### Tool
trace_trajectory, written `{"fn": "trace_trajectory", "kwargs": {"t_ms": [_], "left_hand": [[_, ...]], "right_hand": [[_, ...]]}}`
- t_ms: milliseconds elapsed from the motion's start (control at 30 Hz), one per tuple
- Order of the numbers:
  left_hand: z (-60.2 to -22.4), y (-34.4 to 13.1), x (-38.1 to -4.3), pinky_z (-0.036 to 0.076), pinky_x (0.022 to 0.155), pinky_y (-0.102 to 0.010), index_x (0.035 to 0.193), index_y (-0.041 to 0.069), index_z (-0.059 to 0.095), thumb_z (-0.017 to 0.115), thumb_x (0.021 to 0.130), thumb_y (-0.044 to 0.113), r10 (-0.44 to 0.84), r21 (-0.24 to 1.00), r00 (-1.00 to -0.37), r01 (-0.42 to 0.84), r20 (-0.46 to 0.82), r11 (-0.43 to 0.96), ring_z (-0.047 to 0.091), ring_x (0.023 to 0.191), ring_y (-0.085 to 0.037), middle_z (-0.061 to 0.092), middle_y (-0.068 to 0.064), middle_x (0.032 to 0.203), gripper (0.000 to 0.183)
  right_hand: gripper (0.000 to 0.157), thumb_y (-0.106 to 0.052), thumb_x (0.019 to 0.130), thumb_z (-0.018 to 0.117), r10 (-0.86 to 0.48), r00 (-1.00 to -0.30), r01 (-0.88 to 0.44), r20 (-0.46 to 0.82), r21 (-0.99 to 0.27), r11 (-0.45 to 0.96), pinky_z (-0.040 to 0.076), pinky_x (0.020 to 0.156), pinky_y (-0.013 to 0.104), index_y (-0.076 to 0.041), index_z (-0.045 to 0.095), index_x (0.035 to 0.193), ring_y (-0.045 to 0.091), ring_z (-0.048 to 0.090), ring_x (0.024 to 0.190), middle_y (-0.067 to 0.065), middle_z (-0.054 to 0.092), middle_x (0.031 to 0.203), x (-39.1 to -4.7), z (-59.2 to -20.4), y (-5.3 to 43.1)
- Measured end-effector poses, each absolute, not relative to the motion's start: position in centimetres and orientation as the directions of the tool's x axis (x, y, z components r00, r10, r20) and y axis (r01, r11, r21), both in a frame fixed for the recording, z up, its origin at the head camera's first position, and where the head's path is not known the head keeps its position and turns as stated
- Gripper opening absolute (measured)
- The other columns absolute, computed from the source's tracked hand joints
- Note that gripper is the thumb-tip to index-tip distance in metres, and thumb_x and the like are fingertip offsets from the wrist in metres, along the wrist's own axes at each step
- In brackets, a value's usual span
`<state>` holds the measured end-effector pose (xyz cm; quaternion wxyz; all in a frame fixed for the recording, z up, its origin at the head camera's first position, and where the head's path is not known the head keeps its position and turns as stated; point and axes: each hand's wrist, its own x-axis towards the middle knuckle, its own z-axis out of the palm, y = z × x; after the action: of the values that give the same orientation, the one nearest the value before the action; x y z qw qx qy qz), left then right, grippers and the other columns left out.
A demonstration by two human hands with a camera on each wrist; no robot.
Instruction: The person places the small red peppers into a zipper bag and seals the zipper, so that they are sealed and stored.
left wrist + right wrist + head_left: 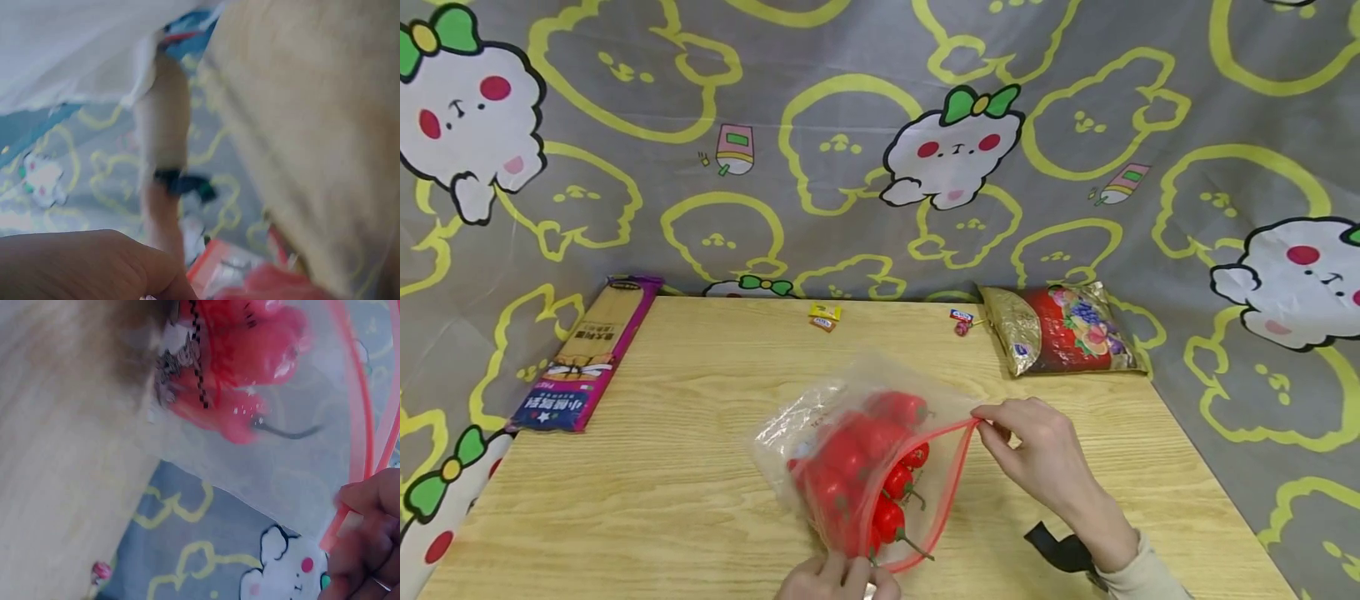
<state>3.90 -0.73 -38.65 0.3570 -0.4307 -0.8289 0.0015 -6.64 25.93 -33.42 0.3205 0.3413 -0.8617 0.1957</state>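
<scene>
A clear zip bag (778,425) with a red zip edge lies tilted on the table, its mouth parted toward the right. Inside are several shiny red peppers (842,457) with thin green stems; some show uncovered through the mouth. My right hand (1037,454) pinches the far right corner of the zip edge between thumb and fingers. At the near corner, my left hand (838,579) grips the bag's edge, partly cut off by the frame bottom. The right wrist view shows the peppers through the printed plastic, with the right fingers (369,531) on the red strip.
A gold and red candy bag (1067,329) lies at the back right. Small wrapped sweets (824,317) and a lollipop (962,327) are near the back edge. A long pasta packet (587,354) lies at the left. A black strap (1060,550) hangs by the right wrist.
</scene>
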Motion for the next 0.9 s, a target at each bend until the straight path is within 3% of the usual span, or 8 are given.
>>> {"fn": "trace_trajectory", "kwargs": {"t_ms": [33, 133, 300, 367, 467, 567, 767, 900], "left_hand": [[-38.0, -1.3, 3.8, 0.017, 0.038, -0.017, 0.083, 0.016, 0.055, 0.022, 0.090, 0.018, 0.704, -0.288, -0.400, 0.709, 0.588, 0.643, 0.037, 0.043, -0.010, 0.042, 0.003, 0.057, 0.034], [-36.0, -2.9, 2.9, 0.023, 0.036, -0.018, 0.081, 0.012, 0.057, 0.025, 0.094, 0.022, 0.619, -0.251, -0.370, 0.682, 0.693, 0.687, 0.038, 0.042, -0.011, 0.044, 0.001, 0.056, 0.036], [-31.7, -6.4, 2.3, 0.027, 0.040, -0.018, 0.086, 0.010, 0.058, 0.023, 0.093, 0.057, 0.611, -0.117, -0.496, 0.710, 0.616, 0.694, 0.036, 0.048, -0.009, 0.052, 0.001, 0.066, 0.059], [-30.3, -7.7, 1.8, 0.028, 0.041, -0.016, 0.090, 0.010, 0.057, 0.023, 0.096, 0.050, 0.614, -0.073, -0.519, 0.726, 0.595, 0.684, 0.034, 0.050, -0.006, 0.052, 0.004, 0.070, 0.053], [-28.8, -9.2, 0.8, 0.038, 0.043, -0.019, 0.094, 0.007, 0.057, 0.022, 0.100, 0.030, 0.591, -0.024, -0.490, 0.756, 0.641, 0.654, 0.046, 0.053, -0.006, 0.057, 0.004, 0.075, 0.042], [-27.7, -10.4, -0.2, 0.045, 0.047, -0.022, 0.096, 0.007, 0.059, 0.024, 0.098, 0.023, 0.568, 0.032, -0.496, 0.771, 0.657, 0.636, 0.055, 0.058, -0.007, 0.060, 0.004, 0.076, 0.039], [-26.1, -12.5, -2.1, 0.022, 0.044, -0.011, 0.111, 0.013, 0.063, 0.028, 0.091, 0.021, 0.565, 0.090, -0.511, 0.788, 0.648, 0.609, 0.027, 0.050, 0.003, 0.043, 0.015, 0.064, 0.040], [-25.1, -13.7, -3.1, 0.017, 0.045, -0.010, 0.107, 0.016, 0.066, 0.036, 0.088, 0.017, 0.556, 0.113, -0.511, 0.794, 0.656, 0.597, 0.022, 0.050, 0.003, 0.042, 0.016, 0.066, 0.035]], "right_hand": [[0.013, -0.015, 0.080, 0.059, -0.455, -0.554, -0.716, 0.697, -0.121, 0.688, 0.034, 0.051, 0.018, -0.012, 0.071, 0.083, 0.002, 0.043, 0.054, -0.013, 0.054, 0.063, -6.7, -33.1, 26.0], [0.018, -0.023, 0.084, 0.058, -0.433, -0.539, -0.721, 0.722, -0.129, 0.681, 0.027, 0.051, 0.014, -0.012, 0.071, 0.082, 0.001, 0.034, 0.055, -0.013, 0.043, 0.062, -7.0, -32.3, 26.2], [0.029, -0.033, 0.090, 0.054, -0.423, -0.530, -0.739, 0.735, -0.155, 0.656, 0.025, 0.053, 0.013, -0.013, 0.072, 0.083, 0.001, 0.032, 0.059, -0.006, 0.043, 0.070, -7.5, -31.0, 26.2], [0.030, -0.034, 0.090, 0.053, -0.421, -0.525, -0.750, 0.740, -0.167, 0.640, 0.028, 0.057, 0.014, -0.012, 0.072, 0.083, 0.003, 0.036, 0.063, -0.002, 0.047, 0.076, -7.8, -30.4, 26.0], [0.031, -0.035, 0.090, 0.054, -0.416, -0.514, -0.770, 0.750, -0.191, 0.608, 0.034, 0.067, 0.019, -0.010, 0.071, 0.082, 0.011, 0.045, 0.073, 0.005, 0.052, 0.084, -8.1, -29.5, 25.6], [0.028, -0.032, 0.089, 0.057, -0.423, -0.498, -0.796, 0.757, -0.205, 0.570, 0.038, 0.075, 0.021, -0.008, 0.070, 0.082, 0.017, 0.052, 0.081, 0.007, 0.058, 0.088, -8.4, -28.6, 25.1], [0.007, -0.005, 0.079, 0.067, -0.428, -0.487, -0.823, 0.761, -0.236, 0.516, 0.044, 0.073, 0.015, -0.005, 0.069, 0.086, 0.011, 0.060, 0.079, 0.005, 0.066, 0.084, -8.5, -26.4, 24.0], [0.025, 0.011, 0.069, 0.070, -0.402, -0.526, -0.805, 0.749, -0.287, 0.519, 0.046, 0.063, 0.012, -0.004, 0.069, 0.088, 0.003, 0.059, 0.074, 0.004, 0.067, 0.082, -8.3, -25.5, 23.4]]}}
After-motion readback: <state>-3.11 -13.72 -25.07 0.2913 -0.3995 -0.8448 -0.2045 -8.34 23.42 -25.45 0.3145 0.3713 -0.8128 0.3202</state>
